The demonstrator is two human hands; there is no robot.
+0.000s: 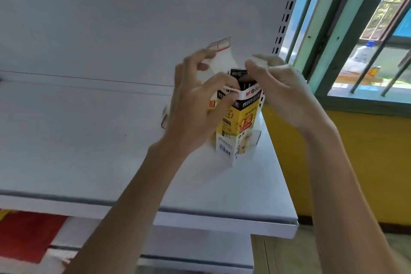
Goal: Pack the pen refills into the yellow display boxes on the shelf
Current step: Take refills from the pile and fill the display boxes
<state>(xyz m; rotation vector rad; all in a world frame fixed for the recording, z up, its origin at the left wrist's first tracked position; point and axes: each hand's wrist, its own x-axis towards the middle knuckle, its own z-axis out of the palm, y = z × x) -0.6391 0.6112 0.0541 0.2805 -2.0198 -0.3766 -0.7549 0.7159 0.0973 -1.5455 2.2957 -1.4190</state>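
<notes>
White metal shelving fills most of what I see: a broad white shelf (pixel 89 151) with a plain back panel (pixel 133 18) and a slotted upright (pixel 287 13) at its right end. Beyond that stands a green-framed barred window (pixel 347 51) above a yellow wall (pixel 355 162). A plastic bottle with a blue cap (pixel 362 55) sits out past the bars.

The yellow display box (pixel 235 131) stands upright on the shelf near its right end, one corner turned toward me, with its barcode low on the left face. Its tall white top flap (pixel 220 51), printed with a red-bordered label, rises behind.

My left hand (pixel 195 104) grips the box from the left: the thumb curls across the upper front just under the rim, and the fingers reach up behind onto the flap.

My right hand (pixel 282 91) holds the box's upper right side, fingers curled over the top edge. Its thumb is pressed against the dark pen refills (pixel 239 73), which poke out of the open mouth between my two hands.

Below, the edge of a lower shelf (pixel 178 251) shows, with blurred red packaging (pixel 24 236) at the far left.
</notes>
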